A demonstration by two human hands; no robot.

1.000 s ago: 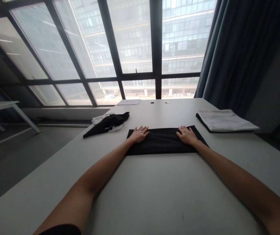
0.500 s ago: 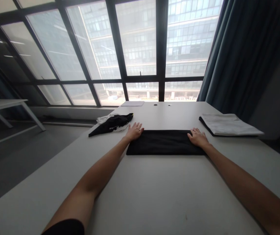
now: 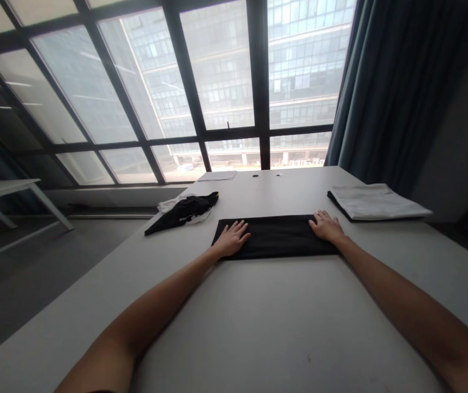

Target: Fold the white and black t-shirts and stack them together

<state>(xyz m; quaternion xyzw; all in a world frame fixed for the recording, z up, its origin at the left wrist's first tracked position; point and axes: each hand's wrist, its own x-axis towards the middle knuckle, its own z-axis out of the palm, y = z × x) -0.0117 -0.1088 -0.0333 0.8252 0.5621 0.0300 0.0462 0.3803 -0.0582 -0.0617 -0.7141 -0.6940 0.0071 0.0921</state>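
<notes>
A black cloth (image 3: pixel 279 236), folded into a long flat rectangle, lies crosswise on the white table (image 3: pixel 258 305). My left hand (image 3: pixel 231 239) rests flat on the cloth's left part, fingers spread. On its right end lies my right hand (image 3: pixel 327 226), also palm down with the fingers apart. Neither hand grips the fabric. What garment the cloth is, if any, cannot be told from its folded shape.
Left of the cloth is a rumpled black and white garment pile (image 3: pixel 189 209). A folded white cloth (image 3: pixel 377 202) over a dark one lies at the right. Paper sheets (image 3: pixel 217 176) lie at the far edge, before tall windows. Another table (image 3: pixel 5 188) stands at left.
My left hand has slid from the cloth's far left corner inward and nearer onto its surface. My right hand stays at the right end. The view has tilted slightly.
</notes>
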